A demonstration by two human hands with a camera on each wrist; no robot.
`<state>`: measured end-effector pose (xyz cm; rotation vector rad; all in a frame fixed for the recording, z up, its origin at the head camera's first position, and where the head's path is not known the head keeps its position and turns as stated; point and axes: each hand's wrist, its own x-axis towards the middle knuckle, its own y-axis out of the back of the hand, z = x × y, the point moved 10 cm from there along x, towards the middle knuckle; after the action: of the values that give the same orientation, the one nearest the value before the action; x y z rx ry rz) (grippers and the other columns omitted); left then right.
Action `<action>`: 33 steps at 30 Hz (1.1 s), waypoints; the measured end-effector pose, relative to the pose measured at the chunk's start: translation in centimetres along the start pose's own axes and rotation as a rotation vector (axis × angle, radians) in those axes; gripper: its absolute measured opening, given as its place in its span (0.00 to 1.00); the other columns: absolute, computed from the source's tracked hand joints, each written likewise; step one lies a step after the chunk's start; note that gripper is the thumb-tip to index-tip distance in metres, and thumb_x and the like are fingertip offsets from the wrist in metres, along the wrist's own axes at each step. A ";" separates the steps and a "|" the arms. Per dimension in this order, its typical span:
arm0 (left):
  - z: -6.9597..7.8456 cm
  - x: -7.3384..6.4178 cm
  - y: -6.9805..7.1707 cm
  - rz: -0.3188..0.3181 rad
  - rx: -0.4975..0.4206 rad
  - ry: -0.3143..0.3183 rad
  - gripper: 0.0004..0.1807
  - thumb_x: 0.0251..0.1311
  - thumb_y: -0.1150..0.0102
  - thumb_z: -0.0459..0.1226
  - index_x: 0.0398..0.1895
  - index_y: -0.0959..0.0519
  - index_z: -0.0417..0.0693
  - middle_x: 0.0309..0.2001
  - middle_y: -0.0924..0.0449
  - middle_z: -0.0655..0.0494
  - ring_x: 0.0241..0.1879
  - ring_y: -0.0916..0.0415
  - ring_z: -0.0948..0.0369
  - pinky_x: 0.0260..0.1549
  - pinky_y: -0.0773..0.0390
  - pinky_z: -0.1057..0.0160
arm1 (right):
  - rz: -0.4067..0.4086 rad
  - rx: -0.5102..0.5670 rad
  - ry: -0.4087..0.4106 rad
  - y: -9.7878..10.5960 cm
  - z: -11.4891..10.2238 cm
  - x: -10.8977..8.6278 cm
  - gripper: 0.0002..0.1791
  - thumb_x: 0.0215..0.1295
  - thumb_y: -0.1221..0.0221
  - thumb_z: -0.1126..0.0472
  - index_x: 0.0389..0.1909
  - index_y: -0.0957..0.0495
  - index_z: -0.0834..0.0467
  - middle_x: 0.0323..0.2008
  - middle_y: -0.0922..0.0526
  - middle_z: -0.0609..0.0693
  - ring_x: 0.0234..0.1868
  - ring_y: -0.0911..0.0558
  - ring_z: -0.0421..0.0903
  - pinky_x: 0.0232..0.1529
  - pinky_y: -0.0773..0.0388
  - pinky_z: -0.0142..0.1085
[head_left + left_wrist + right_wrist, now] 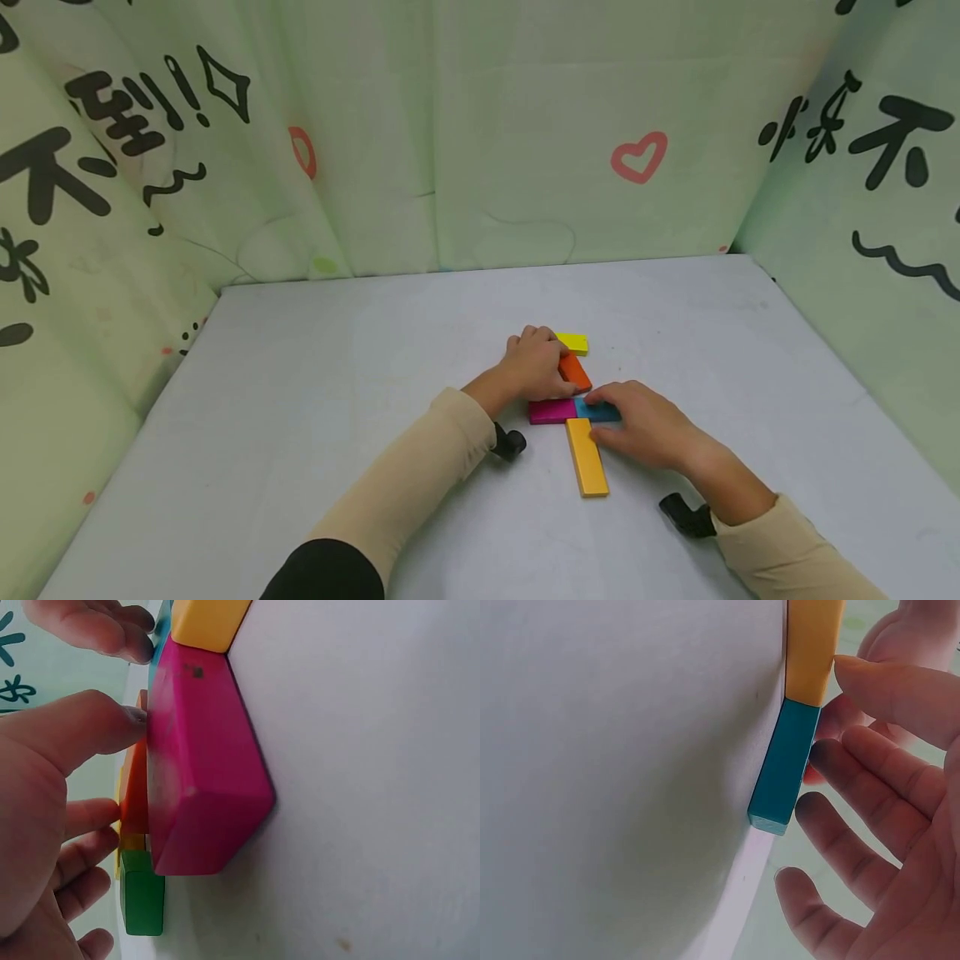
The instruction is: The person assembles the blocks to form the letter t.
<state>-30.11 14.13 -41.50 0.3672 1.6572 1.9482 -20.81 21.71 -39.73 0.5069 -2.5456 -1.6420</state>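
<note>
In the head view, my left hand rests beside an orange block, its thumb near the block's lower end and its index finger near the upper end. My right hand has a fingertip at the blue block and its thumb beside the long yellow-orange block. The magenta block lies end to end with the blue one, above the yellow-orange block. Past the orange block is a yellow block. A green block shows in the left wrist view; my left hand hides it from the head view.
The blocks lie flat on a white-covered table. Pale green printed curtains enclose its back and sides. Black wrist cameras stick out beneath both wrists, close to the tabletop.
</note>
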 end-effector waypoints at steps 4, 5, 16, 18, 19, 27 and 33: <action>0.3 -0.2 -0.1 -0.035 -0.011 -0.024 0.29 0.62 0.37 0.56 0.64 0.22 0.57 0.61 0.27 0.56 0.58 0.37 0.57 0.52 0.33 0.57 | 0.006 -0.004 0.016 0.1 -0.1 0.0 0.24 0.61 0.31 0.57 0.56 0.21 0.63 0.53 0.20 0.57 0.55 0.24 0.58 0.57 0.26 0.55; 0.3 -0.2 -0.1 -0.039 -0.016 -0.025 0.29 0.62 0.37 0.55 0.64 0.23 0.58 0.61 0.27 0.57 0.59 0.36 0.57 0.52 0.33 0.57 | 0.007 -0.003 0.020 0.1 -0.2 0.0 0.24 0.61 0.31 0.57 0.56 0.21 0.63 0.53 0.20 0.57 0.55 0.24 0.59 0.56 0.26 0.55; 0.4 0.0 -0.2 -0.030 -0.057 -0.045 0.26 0.62 0.35 0.53 0.62 0.21 0.56 0.54 0.22 0.61 0.54 0.34 0.59 0.50 0.34 0.57 | 0.007 0.010 0.025 0.1 -0.2 -0.1 0.24 0.61 0.31 0.57 0.56 0.21 0.63 0.53 0.20 0.57 0.55 0.24 0.59 0.57 0.27 0.56; 0.4 -0.1 -0.1 -0.027 -0.064 -0.048 0.26 0.61 0.35 0.53 0.61 0.21 0.56 0.54 0.21 0.60 0.54 0.34 0.59 0.51 0.34 0.57 | 0.009 0.010 0.025 0.2 -0.2 -0.1 0.24 0.61 0.31 0.57 0.56 0.21 0.63 0.53 0.20 0.57 0.55 0.24 0.59 0.57 0.27 0.56; 0.3 -0.1 -0.1 -0.029 -0.065 -0.047 0.26 0.61 0.34 0.53 0.61 0.21 0.56 0.54 0.21 0.61 0.54 0.34 0.59 0.51 0.34 0.57 | 0.010 0.010 0.025 0.2 -0.2 -0.1 0.24 0.61 0.31 0.57 0.56 0.21 0.63 0.53 0.20 0.57 0.55 0.24 0.59 0.57 0.27 0.56; 0.1 -0.2 0.0 -0.037 -0.075 -0.059 0.26 0.61 0.34 0.53 0.60 0.21 0.55 0.55 0.22 0.61 0.54 0.34 0.59 0.52 0.35 0.56 | 0.017 0.015 0.019 0.2 -0.3 -0.1 0.21 0.62 0.32 0.58 0.53 0.20 0.64 0.51 0.19 0.56 0.54 0.23 0.58 0.57 0.27 0.55; 0.0 -0.4 0.0 -0.050 -0.070 -0.069 0.25 0.62 0.36 0.52 0.60 0.21 0.56 0.54 0.22 0.62 0.55 0.34 0.59 0.52 0.36 0.56 | 0.020 0.015 0.029 0.0 -0.5 -0.2 0.20 0.63 0.33 0.60 0.53 0.20 0.64 0.50 0.18 0.56 0.53 0.23 0.58 0.56 0.26 0.55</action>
<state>-29.85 13.88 -41.42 0.3590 1.5363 1.9289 -20.51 21.36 -39.50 0.5016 -2.5359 -1.5980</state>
